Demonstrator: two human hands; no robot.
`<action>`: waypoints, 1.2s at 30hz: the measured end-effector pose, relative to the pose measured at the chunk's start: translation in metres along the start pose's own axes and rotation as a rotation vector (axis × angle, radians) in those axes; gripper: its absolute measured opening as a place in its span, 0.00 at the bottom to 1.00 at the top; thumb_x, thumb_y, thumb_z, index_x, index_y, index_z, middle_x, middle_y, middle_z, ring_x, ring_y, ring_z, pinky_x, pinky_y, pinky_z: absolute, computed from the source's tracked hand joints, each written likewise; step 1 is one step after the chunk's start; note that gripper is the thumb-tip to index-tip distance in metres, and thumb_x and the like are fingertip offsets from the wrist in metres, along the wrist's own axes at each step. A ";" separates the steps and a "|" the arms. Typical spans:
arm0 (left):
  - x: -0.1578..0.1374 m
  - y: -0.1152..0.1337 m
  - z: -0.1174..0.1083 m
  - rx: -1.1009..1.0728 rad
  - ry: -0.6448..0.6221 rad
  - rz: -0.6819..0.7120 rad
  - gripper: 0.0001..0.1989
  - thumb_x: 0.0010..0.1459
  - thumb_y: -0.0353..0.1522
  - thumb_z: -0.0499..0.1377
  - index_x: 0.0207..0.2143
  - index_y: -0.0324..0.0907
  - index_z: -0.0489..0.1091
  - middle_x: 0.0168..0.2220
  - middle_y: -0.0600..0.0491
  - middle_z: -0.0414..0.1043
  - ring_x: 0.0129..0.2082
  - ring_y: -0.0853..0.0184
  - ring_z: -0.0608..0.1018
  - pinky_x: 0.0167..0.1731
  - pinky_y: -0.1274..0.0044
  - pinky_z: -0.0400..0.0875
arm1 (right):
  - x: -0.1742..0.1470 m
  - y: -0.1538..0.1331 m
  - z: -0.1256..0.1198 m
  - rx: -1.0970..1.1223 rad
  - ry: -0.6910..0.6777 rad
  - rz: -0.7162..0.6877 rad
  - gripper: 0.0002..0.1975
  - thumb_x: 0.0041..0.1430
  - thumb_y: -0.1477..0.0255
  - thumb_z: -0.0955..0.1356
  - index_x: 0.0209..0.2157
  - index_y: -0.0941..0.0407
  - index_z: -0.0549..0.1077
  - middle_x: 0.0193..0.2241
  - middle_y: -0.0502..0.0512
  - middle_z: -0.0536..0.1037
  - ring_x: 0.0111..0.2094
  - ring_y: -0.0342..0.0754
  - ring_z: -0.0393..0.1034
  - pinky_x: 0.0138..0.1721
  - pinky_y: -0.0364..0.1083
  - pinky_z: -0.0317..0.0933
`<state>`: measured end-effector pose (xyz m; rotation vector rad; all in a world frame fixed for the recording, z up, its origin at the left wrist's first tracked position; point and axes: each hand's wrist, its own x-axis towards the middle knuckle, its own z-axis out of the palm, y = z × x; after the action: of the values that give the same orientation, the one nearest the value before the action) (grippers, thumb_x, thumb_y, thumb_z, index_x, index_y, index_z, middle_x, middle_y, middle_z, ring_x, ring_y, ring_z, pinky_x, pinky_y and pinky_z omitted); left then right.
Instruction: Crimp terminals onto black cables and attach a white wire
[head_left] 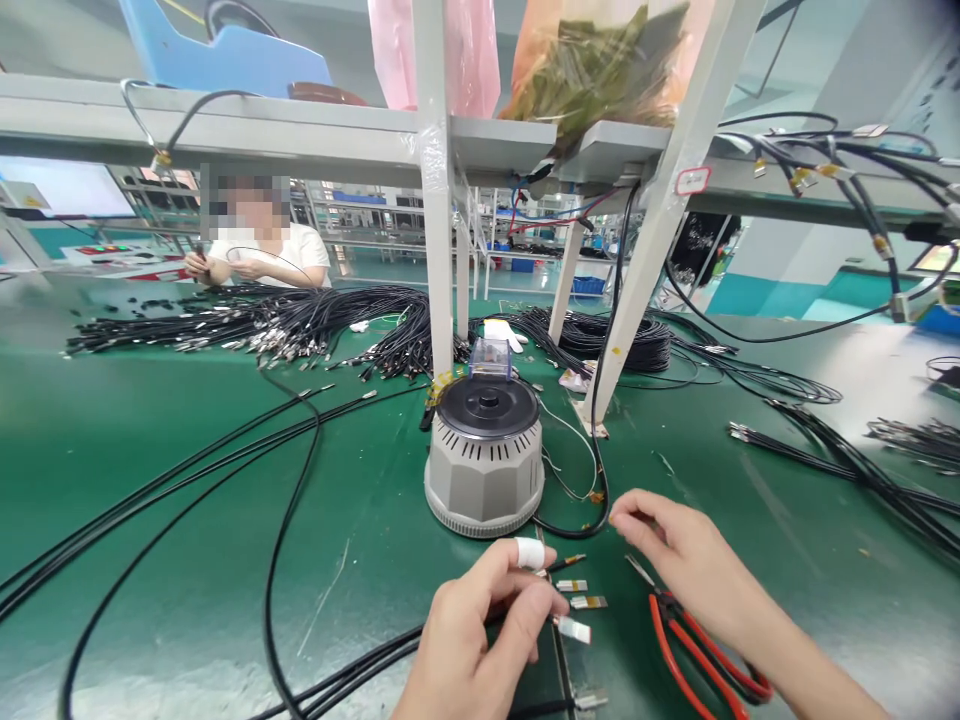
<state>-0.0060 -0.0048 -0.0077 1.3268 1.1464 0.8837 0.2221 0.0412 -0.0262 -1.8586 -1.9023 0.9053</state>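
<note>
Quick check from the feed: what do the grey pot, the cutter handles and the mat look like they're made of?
Grey pot: looks like matte moulded plastic, with slotted vents in the wall and a black lid, probably plastic too.
Cutter handles, under the right hand: glossy red coating, likely rubber or vinyl over metal; the metal is only guessed.
Mat: green, smooth, faintly shiny with scuff marks, so probably rubber or vinyl.

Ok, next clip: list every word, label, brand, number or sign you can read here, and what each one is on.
No text can be read in this frame.
Red-outlined tag on the white shelf post: marks too small to read.
Yellow warning sticker on the machine at far left: blurred, unreadable.
Grey round machine on the green table: no visible label.
Red-handled pliers by the right hand: no brand visible.
</note>
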 end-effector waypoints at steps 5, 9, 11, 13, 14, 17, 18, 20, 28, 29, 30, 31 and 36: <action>0.002 -0.009 0.000 0.039 -0.042 0.067 0.14 0.66 0.40 0.52 0.45 0.39 0.67 0.31 0.52 0.73 0.27 0.72 0.70 0.30 0.81 0.65 | 0.035 0.025 -0.016 -0.311 0.052 -0.063 0.13 0.68 0.72 0.58 0.33 0.59 0.70 0.34 0.54 0.72 0.37 0.48 0.64 0.40 0.48 0.55; 0.005 -0.015 -0.001 -0.005 -0.051 0.095 0.15 0.66 0.41 0.52 0.44 0.39 0.66 0.33 0.51 0.70 0.28 0.71 0.69 0.31 0.81 0.67 | 0.048 0.018 -0.015 -0.515 0.003 -0.190 0.13 0.67 0.75 0.60 0.32 0.60 0.73 0.32 0.54 0.72 0.38 0.48 0.63 0.40 0.47 0.56; 0.006 -0.017 -0.001 0.010 -0.081 0.104 0.15 0.67 0.41 0.52 0.44 0.38 0.66 0.34 0.50 0.68 0.28 0.72 0.69 0.31 0.81 0.68 | 0.054 0.008 -0.013 -0.604 -0.027 -0.245 0.12 0.66 0.76 0.61 0.32 0.60 0.74 0.33 0.54 0.73 0.40 0.48 0.64 0.42 0.48 0.56; 0.006 -0.017 -0.002 0.021 -0.080 0.111 0.14 0.67 0.40 0.51 0.44 0.38 0.66 0.35 0.51 0.67 0.28 0.72 0.69 0.31 0.81 0.68 | 0.060 -0.001 -0.011 -0.683 -0.048 -0.267 0.10 0.64 0.78 0.63 0.31 0.60 0.74 0.34 0.54 0.74 0.42 0.49 0.65 0.45 0.50 0.57; 0.006 -0.017 -0.002 0.017 -0.066 0.116 0.14 0.67 0.40 0.51 0.44 0.39 0.66 0.35 0.51 0.67 0.29 0.72 0.70 0.32 0.81 0.68 | 0.063 -0.004 -0.010 -0.714 -0.053 -0.261 0.09 0.64 0.78 0.64 0.31 0.60 0.75 0.34 0.55 0.74 0.42 0.49 0.65 0.46 0.51 0.57; 0.006 -0.018 -0.003 0.001 -0.023 0.139 0.13 0.67 0.39 0.52 0.45 0.40 0.67 0.34 0.51 0.68 0.29 0.72 0.71 0.33 0.81 0.68 | 0.070 -0.007 -0.009 -0.759 -0.036 -0.170 0.07 0.60 0.73 0.68 0.29 0.61 0.74 0.32 0.55 0.74 0.40 0.49 0.67 0.44 0.51 0.59; 0.007 -0.018 -0.004 0.007 -0.038 0.161 0.12 0.67 0.38 0.52 0.46 0.40 0.67 0.34 0.51 0.69 0.29 0.72 0.71 0.34 0.81 0.69 | 0.071 -0.006 -0.009 -0.758 -0.020 -0.132 0.08 0.59 0.71 0.69 0.28 0.61 0.74 0.31 0.55 0.74 0.38 0.49 0.67 0.42 0.50 0.60; 0.007 -0.018 -0.006 0.028 -0.073 0.190 0.11 0.68 0.37 0.51 0.46 0.40 0.66 0.34 0.51 0.69 0.30 0.72 0.72 0.34 0.81 0.69 | 0.066 -0.003 -0.006 -0.741 0.022 -0.083 0.09 0.61 0.70 0.67 0.29 0.61 0.74 0.30 0.56 0.74 0.38 0.50 0.68 0.41 0.50 0.60; 0.000 -0.002 0.000 0.012 0.042 0.111 0.06 0.62 0.32 0.56 0.40 0.40 0.69 0.33 0.53 0.73 0.32 0.72 0.74 0.36 0.83 0.70 | 0.012 -0.005 0.004 -0.387 0.154 -0.040 0.14 0.68 0.70 0.59 0.43 0.57 0.76 0.43 0.56 0.76 0.43 0.53 0.68 0.46 0.52 0.57; -0.001 -0.001 0.002 -0.005 0.075 0.104 0.05 0.60 0.31 0.57 0.39 0.41 0.70 0.32 0.54 0.73 0.32 0.72 0.74 0.36 0.84 0.69 | 0.005 -0.007 0.003 -0.285 0.124 -0.019 0.15 0.68 0.66 0.60 0.39 0.55 0.76 0.38 0.54 0.77 0.39 0.50 0.69 0.42 0.49 0.59; -0.001 0.000 0.003 -0.019 0.106 0.103 0.05 0.59 0.31 0.59 0.38 0.41 0.70 0.32 0.54 0.74 0.32 0.72 0.75 0.36 0.85 0.69 | -0.003 -0.009 0.002 -0.158 0.081 0.001 0.16 0.67 0.62 0.60 0.35 0.55 0.74 0.33 0.52 0.76 0.35 0.47 0.69 0.38 0.46 0.61; -0.002 0.001 0.005 -0.027 0.118 0.107 0.04 0.58 0.31 0.59 0.37 0.41 0.70 0.31 0.55 0.74 0.31 0.72 0.75 0.36 0.85 0.69 | -0.010 -0.011 0.001 -0.024 0.031 0.016 0.18 0.67 0.59 0.60 0.32 0.55 0.72 0.29 0.50 0.73 0.32 0.45 0.68 0.34 0.43 0.61; -0.002 0.001 0.008 -0.040 0.153 0.139 0.04 0.55 0.29 0.61 0.35 0.43 0.70 0.28 0.58 0.74 0.29 0.74 0.76 0.34 0.86 0.69 | -0.042 -0.015 0.006 0.291 -0.107 0.056 0.27 0.64 0.47 0.56 0.27 0.57 0.58 0.25 0.51 0.58 0.28 0.43 0.54 0.29 0.42 0.51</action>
<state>0.0010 -0.0090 -0.0069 1.3370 1.1574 1.1202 0.2107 0.0000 -0.0135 -1.7264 -1.6775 1.2489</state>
